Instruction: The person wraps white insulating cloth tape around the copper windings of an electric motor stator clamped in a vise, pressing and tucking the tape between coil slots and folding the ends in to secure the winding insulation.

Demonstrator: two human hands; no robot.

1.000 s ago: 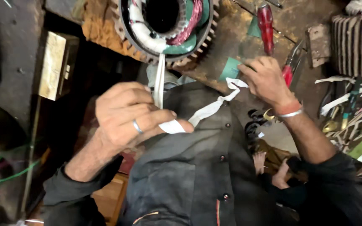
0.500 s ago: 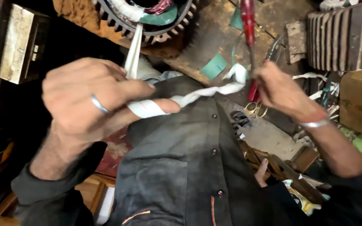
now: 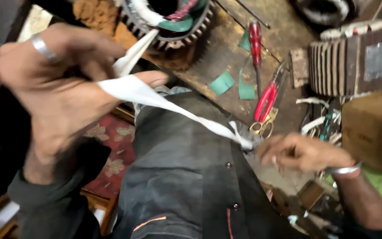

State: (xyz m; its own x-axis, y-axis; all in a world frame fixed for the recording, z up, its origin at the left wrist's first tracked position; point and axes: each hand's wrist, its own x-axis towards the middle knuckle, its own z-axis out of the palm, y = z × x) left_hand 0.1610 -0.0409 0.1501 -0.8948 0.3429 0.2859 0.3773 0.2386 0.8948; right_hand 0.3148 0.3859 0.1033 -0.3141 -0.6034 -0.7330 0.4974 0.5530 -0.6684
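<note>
Dropping from beside the red screwdriver (image 3: 255, 37), right hand (image 3: 299, 152) now pinches the white cloth tape (image 3: 173, 106) low by the scissors (image 3: 265, 110) — left hand (image 3: 54, 84) grips it closed near the stator (image 3: 164, 22), strip taut between them

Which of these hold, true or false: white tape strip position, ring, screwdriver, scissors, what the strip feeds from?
1. The white tape strip is stretched between both hands. True.
2. The left hand wears a ring. True.
3. The red-handled screwdriver is in the right hand. False: it lies on the workbench.
4. The scissors are blue-handled. False: red-handled.
5. The strip runs up to the wound stator ring. True.
</note>
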